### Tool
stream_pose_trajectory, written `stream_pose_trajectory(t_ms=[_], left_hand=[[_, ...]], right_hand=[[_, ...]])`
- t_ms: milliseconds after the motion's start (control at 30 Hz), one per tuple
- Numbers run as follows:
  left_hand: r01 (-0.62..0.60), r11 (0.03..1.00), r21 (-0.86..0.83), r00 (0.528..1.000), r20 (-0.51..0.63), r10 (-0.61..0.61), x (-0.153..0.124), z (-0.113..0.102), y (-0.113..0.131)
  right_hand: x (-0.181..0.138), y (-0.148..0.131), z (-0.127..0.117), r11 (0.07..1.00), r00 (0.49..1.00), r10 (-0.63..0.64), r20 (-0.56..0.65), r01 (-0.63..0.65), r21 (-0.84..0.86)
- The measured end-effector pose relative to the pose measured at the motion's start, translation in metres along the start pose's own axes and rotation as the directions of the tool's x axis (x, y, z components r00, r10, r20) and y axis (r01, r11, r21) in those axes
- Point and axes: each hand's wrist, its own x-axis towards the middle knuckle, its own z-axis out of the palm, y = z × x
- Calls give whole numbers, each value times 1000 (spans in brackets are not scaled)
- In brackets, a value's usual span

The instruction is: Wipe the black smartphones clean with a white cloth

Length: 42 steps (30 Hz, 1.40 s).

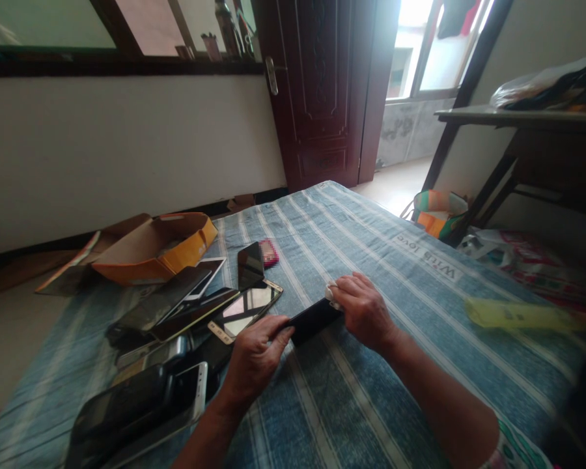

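A black smartphone [315,322] lies tilted between my two hands above the striped bed cover. My left hand [260,352] grips its near left end, thumb on top. At the other end, my right hand [365,307] pinches a small white cloth or tissue [331,295] against the phone. Just left of my left hand rests a gold-framed phone [247,311] with a reflective screen. Behind it are a dark phone [251,266] and a small pink-red item [269,253], partly blurred out.
Several more phones [127,397] lie piled at the left, by an open orange cardboard box [156,251]. The blue striped bed cover [371,260] spreads underneath. A blurred yellow object [512,315] is at the right. Beyond stand a brown door [322,98] and a table [522,117].
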Motion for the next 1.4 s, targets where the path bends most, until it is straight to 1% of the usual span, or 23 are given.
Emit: stream_pose_trajectory(t_ms=[133, 233, 300, 400, 500, 567, 633, 733, 867, 1033, 1133, 1233, 1333, 1400], left_hand=[[-2, 1000, -2, 1000, 15, 2, 1, 0, 1], [-9, 1000, -8, 1000, 6, 9, 0, 1, 1], [-19, 1000, -8, 1000, -1, 19, 0, 1, 1], [-37, 999, -8, 999, -1, 37, 0, 1, 3], [-65, 998, -10, 998, 5, 65, 2, 0, 6], [-79, 997, -5, 997, 9, 79, 3, 0, 8], [-87, 996, 5, 996, 6, 87, 3, 0, 8], [-90, 996, 21, 996, 7, 90, 2, -1, 8], [-88, 996, 29, 996, 15, 87, 1, -1, 4], [-78, 996, 39, 997, 23, 77, 1, -1, 2], [-64, 997, 37, 998, 30, 63, 1, -2, 3], [-44, 998, 33, 998, 40, 43, 1, -2, 4], [-30, 999, 36, 998, 54, 28, 2, -3, 5], [-25, 999, 40, 998, 51, 23, 2, -2, 6]], right_hand=[[0, 6, 1, 998, 997, 65, -35, -65, 2], [0, 1, 4, 998, 994, 64, -94, -61, 32], [-1, -9, 7, 998, 993, 23, -117, -16, 59], [-1, -30, 11, 989, 990, -78, -113, 91, 117], [0, -47, 16, 970, 981, -182, -58, 189, 151], [1, -49, 18, 966, 978, -207, -20, 207, 154], [1, -44, 18, 971, 982, -191, -1, 189, 148], [1, -27, 14, 979, 987, -158, 18, 155, 135], [1, -4, 5, 985, 989, -128, 67, 119, 122], [1, 16, -8, 989, 987, -79, 137, 61, 132], [1, 26, -14, 987, 989, -47, 144, 24, 156], [1, 34, -17, 967, 987, 13, 158, -52, 248], [1, 38, -16, 904, 978, 96, 186, -164, 395], [1, 38, -15, 867, 973, 139, 185, -210, 452]])
